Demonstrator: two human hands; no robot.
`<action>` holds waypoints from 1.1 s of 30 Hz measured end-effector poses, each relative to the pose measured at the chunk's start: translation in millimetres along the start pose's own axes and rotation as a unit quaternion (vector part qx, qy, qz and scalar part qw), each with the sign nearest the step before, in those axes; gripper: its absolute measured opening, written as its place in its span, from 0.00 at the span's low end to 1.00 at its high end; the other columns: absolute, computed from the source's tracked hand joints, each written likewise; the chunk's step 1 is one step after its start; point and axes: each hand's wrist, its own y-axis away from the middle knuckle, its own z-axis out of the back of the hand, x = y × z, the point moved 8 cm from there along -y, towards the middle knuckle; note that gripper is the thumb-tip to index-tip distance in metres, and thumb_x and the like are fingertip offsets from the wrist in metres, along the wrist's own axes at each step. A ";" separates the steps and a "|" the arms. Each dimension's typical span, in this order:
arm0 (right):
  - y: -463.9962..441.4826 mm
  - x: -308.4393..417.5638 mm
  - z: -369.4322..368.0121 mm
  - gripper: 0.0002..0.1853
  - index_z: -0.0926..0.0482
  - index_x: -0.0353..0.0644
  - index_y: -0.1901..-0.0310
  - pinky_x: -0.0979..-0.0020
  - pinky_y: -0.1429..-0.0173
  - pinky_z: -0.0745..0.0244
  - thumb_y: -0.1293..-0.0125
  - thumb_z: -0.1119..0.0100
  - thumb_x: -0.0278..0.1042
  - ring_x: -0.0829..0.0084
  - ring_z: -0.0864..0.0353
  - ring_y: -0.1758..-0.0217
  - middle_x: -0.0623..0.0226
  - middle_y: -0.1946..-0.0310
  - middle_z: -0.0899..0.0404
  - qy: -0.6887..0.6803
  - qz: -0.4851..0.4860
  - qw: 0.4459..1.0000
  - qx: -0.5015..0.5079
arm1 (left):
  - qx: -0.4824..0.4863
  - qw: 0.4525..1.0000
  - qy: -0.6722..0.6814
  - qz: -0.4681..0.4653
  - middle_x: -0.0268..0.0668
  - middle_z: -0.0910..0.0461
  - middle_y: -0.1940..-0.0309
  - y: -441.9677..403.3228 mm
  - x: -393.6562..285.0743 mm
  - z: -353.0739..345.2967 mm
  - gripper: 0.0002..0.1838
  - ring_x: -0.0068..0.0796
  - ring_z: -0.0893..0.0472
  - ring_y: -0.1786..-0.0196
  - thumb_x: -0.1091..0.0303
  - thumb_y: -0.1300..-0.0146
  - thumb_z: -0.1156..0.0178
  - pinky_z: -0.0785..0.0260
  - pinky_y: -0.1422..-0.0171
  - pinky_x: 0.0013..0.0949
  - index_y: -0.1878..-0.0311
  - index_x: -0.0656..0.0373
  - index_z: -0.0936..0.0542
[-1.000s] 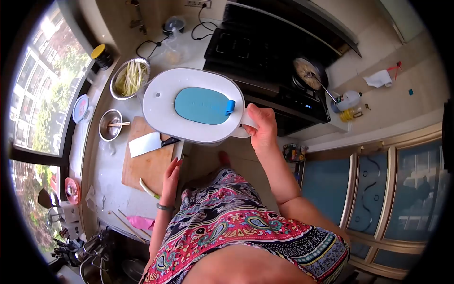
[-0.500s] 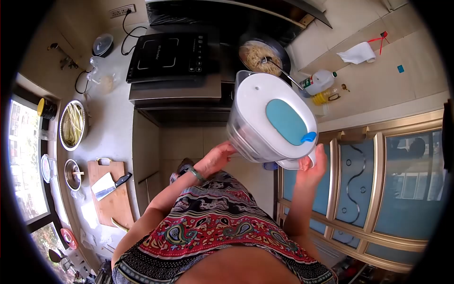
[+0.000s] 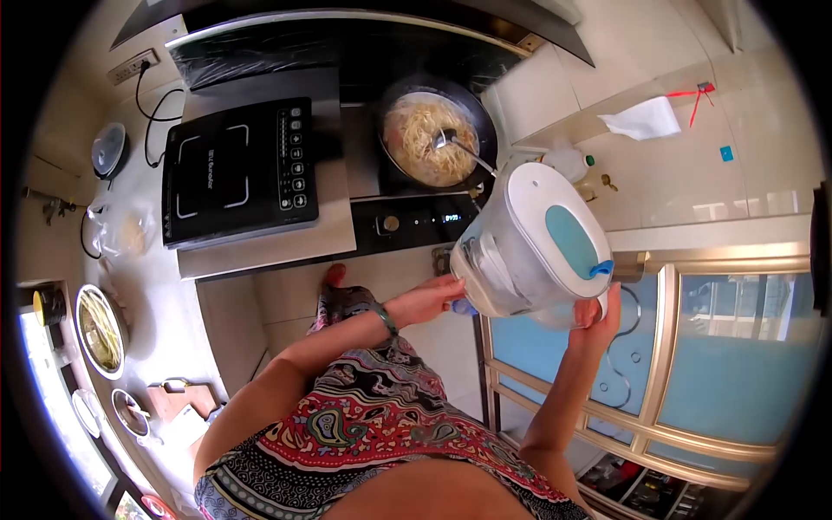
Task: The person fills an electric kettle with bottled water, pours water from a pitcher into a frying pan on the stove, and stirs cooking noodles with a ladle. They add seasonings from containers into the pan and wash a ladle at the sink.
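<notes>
1. Right hand point(image 3: 596, 314) is gripping the pitcher point(image 3: 520, 251) by its handle, left hand point(image 3: 429, 301) is touching its lower side; from my remote seat I'm seeing it hovering near the pan point(image 3: 487, 130).
2. Pan's holding noodles point(image 3: 425, 121).
3. Ladle point(image 3: 445, 139) is resting among those.

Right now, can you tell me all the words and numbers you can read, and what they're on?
None that I can read for sure:
Black cooker: white sideways lettering, too blurred to read.
Its button panel: little white marks, too small to read.
Stove display: lit figures, too blurred to read.
Pitcher: no writing I can make out.
</notes>
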 end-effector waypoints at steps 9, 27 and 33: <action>-53.6 -12.0 -33.0 0.22 0.30 0.47 0.78 0.77 0.78 0.49 0.25 0.54 0.48 0.81 0.44 0.88 0.76 0.92 0.42 0.069 -0.011 0.998 -0.004 | -0.051 0.995 -0.023 0.081 0.15 0.26 0.49 -46.9 1.0 48.9 0.18 0.10 0.32 0.48 0.45 0.27 0.50 0.51 0.52 0.27 0.42 0.41 0.28; -89.8 -22.7 -85.8 0.20 0.29 0.47 0.75 0.78 0.80 0.51 0.25 0.51 0.48 0.83 0.44 0.87 0.77 0.91 0.40 0.122 -0.054 0.991 -0.003 | -0.052 0.992 0.052 0.098 0.14 0.27 0.49 -54.6 -9.1 65.1 0.19 0.09 0.34 0.47 0.43 0.27 0.52 0.53 0.53 0.26 0.41 0.40 0.29; -94.0 -25.9 -95.2 0.25 0.33 0.50 0.84 0.77 0.79 0.51 0.26 0.50 0.49 0.82 0.44 0.87 0.77 0.93 0.42 0.137 -0.062 0.988 -0.021 | -0.040 0.993 0.066 0.091 0.15 0.27 0.48 -54.4 -12.6 64.6 0.21 0.10 0.34 0.46 0.40 0.28 0.52 0.54 0.54 0.26 0.41 0.41 0.29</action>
